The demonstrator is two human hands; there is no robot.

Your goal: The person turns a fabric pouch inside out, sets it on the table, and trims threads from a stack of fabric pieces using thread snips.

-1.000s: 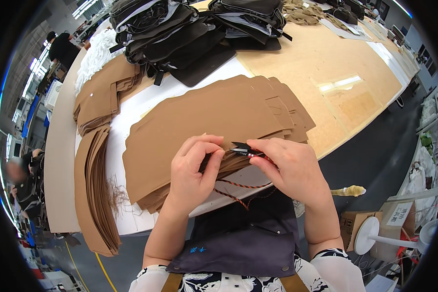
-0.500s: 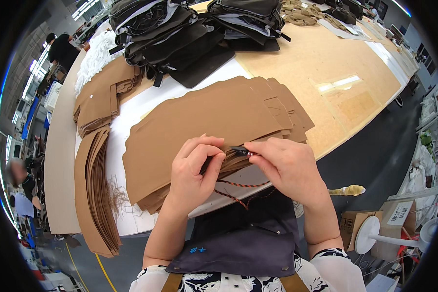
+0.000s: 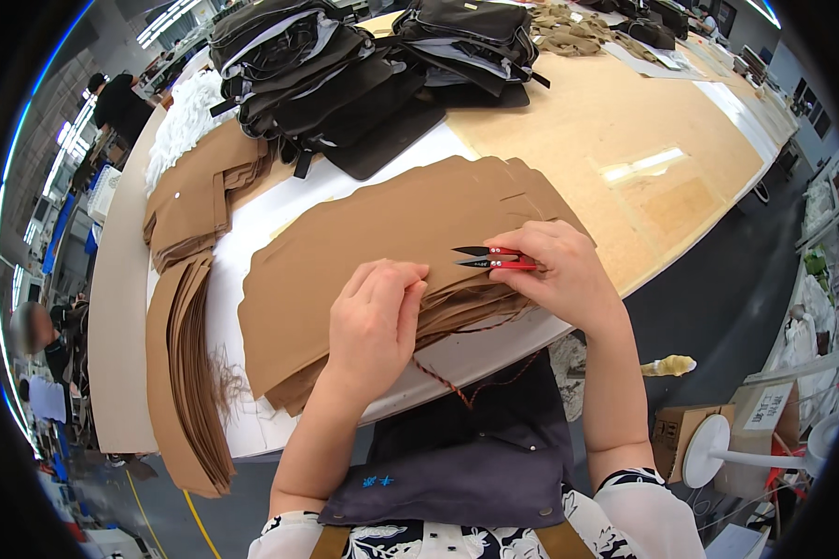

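My right hand (image 3: 557, 275) grips red-and-black thread snips (image 3: 494, 258), their blades apart, over the right part of a stack of brown fabric panels (image 3: 364, 233). My left hand (image 3: 375, 321) is closed in a pinch at the front edge of that stack; whatever its fingertips hold is too small to make out. An orange-and-dark twisted cord (image 3: 443, 377) hangs from the front edge below my hands.
On the table (image 3: 680, 121) are a strip bundle (image 3: 182, 363), brown pieces (image 3: 182, 210), white material (image 3: 177, 121) and black bags (image 3: 317, 84). People (image 3: 121, 112) are at the left. At lower right stand a cardboard box (image 3: 680, 433) and a white round-based object (image 3: 704, 449).
My right hand has moved up and to the right, lifting the snips away from my left fingertips. My left hand has shifted only slightly.
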